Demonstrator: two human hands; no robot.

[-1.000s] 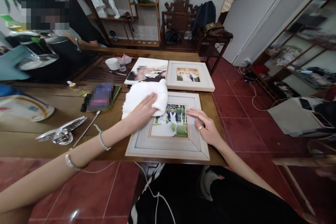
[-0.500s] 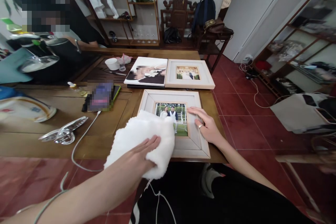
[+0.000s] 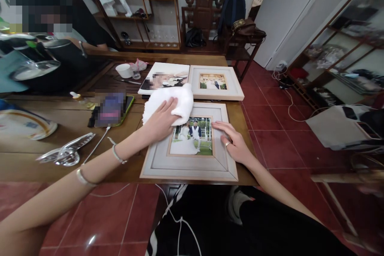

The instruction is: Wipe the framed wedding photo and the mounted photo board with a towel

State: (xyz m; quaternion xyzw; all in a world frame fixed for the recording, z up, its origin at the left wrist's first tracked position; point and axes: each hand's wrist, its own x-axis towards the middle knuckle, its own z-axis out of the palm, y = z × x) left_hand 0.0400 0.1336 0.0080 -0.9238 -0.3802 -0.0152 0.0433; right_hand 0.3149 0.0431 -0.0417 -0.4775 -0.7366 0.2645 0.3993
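A picture frame [image 3: 159,163] with a pale, wide border lies flat at the table's front edge. Its photo [image 3: 195,140] of a couple outdoors faces up. My left hand [image 3: 165,118] presses a white fluffy cloth [image 3: 156,98] over the frame's far left corner, with the thumb side tucked under a fold. On the frame's right border rests my right hand [image 3: 234,140], fingers stretched out towards the photo and a ring on one of them.
Behind lie a second framed photo [image 3: 240,88] and a photo panel [image 3: 177,68]. To the left are a phone [image 3: 111,110] on a cable, a shiny metal ornament [image 3: 67,154], a dropper bottle [image 3: 81,100] and a white cup [image 3: 124,71]. Another person [image 3: 96,28] sits across the table.
My left hand has slid the cloth away from me, from the frame's near left part to its far left corner, uncovering the photo. My right hand stays in place.
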